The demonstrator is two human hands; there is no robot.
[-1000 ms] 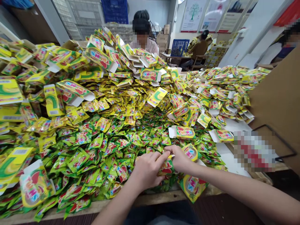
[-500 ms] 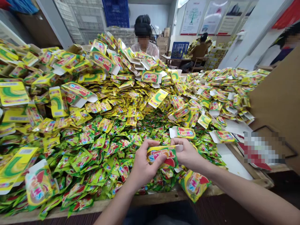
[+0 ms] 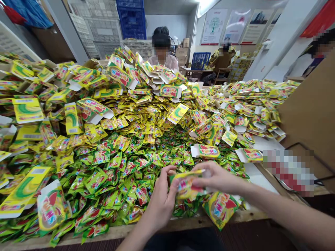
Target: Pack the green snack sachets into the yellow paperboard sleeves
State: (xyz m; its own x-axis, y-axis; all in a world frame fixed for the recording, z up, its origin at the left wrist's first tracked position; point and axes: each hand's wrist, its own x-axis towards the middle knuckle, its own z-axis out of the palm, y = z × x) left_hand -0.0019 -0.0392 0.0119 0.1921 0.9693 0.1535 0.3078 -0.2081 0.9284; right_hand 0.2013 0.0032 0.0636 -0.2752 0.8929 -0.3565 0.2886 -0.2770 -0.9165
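My left hand [image 3: 162, 197] and my right hand [image 3: 217, 178] together grip a small yellow and green carton [image 3: 187, 184] printed with a red fruit, just above the table's near edge. The left fingers curl round its left end. The right fingers pinch its right end. Under and around my hands lies a deep heap of green and yellow sachets [image 3: 123, 164]. Another printed carton [image 3: 221, 207] hangs over the wooden table edge [image 3: 183, 223] below my right wrist.
Folded yellow cartons [image 3: 117, 75] are piled high across the back and left of the table. A brown cardboard sheet [image 3: 311, 111] stands at right. A person [image 3: 162, 52] sits opposite; others work farther back. Blue crates [image 3: 131, 17] are stacked behind.
Both hands lifted the carton out of the sachet heap, then turned it and lowered it slightly toward me. The view tilted down a little.
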